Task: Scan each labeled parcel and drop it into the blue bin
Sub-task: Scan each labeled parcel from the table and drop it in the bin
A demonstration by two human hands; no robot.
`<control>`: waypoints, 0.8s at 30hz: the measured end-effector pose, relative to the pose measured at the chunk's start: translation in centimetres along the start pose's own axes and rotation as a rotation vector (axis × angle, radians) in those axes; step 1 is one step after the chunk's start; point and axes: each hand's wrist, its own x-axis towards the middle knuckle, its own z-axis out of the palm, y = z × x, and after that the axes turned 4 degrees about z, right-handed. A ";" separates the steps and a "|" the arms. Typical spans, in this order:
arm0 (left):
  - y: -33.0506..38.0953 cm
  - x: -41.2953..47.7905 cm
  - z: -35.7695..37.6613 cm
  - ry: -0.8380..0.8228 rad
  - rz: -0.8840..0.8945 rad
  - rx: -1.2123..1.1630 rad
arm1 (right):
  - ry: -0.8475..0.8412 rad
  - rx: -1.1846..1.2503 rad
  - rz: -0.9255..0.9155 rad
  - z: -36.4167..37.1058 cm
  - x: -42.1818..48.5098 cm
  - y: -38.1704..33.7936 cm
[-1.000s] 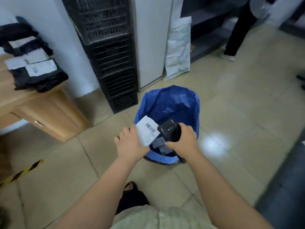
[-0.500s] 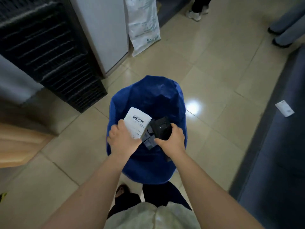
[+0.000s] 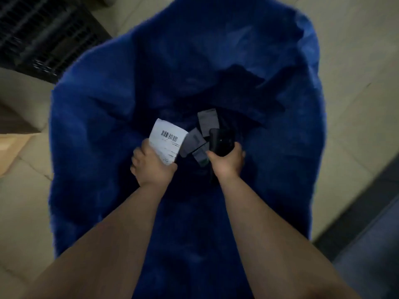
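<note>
Top-down view over two bare forearms reaching into a large blue bin.

At the far left, black slatted crates [image 3: 43,29] sit in the upper corner on a pale tiled floor [image 3: 23,201]. Below them is a light brown edge that is too blurred to identify.

The blue bin [image 3: 97,126] fills most of the view. Its soft, crumpled walls open towards the camera.

Left of centre, over the bin's mouth, the left hand [image 3: 151,169] holds a parcel [image 3: 168,143]. The parcel's white label faces up and carries a black barcode near its top edge. Below the barcode are a few lines of small print, too blurred to read. Only the label side shows, tilted with its far end raised, and the wrapping underneath cannot be made out. The hand's fingers curl round the parcel's near left edge, and the thumb pinches the lower corner.

Just right of the label, deeper in the bin, lie grey parcels [image 3: 207,121] in dull flat wrapping. No writing on them is legible.

Right of these, the right hand [image 3: 228,162] grips a black scanner [image 3: 221,142]. The fingers wrap fully round its handle, and the thumb lies along its left side. The scanner's head points away from the camera, near the label but not touching it.

A dark grey strip [image 3: 367,234] runs across the lower right corner.
</note>
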 end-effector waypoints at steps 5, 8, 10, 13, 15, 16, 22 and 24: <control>-0.9 11.7 10.3 -0.068 0.063 0.042 | 0.070 -0.056 -0.009 6.1 13.4 3.3; -1.0 17.3 15.1 -0.077 0.136 0.157 | 0.100 -0.059 -0.018 9.1 19.9 4.8; -1.3 20.7 18.0 -0.143 0.203 0.185 | 0.090 -0.072 -0.022 11.2 23.3 5.8; -1.7 24.7 21.1 -0.208 0.324 0.140 | 0.035 -0.091 -0.068 14.1 27.1 7.4; -1.8 26.5 22.6 -0.256 0.394 0.144 | 0.007 -0.121 -0.089 15.6 28.4 8.2; -1.9 27.1 23.3 -0.298 0.421 0.153 | 0.007 -0.133 -0.107 16.2 29.0 8.7; -2.5 27.9 26.0 -0.331 0.471 0.164 | 0.026 -0.125 -0.095 14.3 31.1 11.3; -1.7 27.3 26.9 -0.372 0.504 0.128 | 0.075 -0.133 -0.084 12.2 31.5 12.0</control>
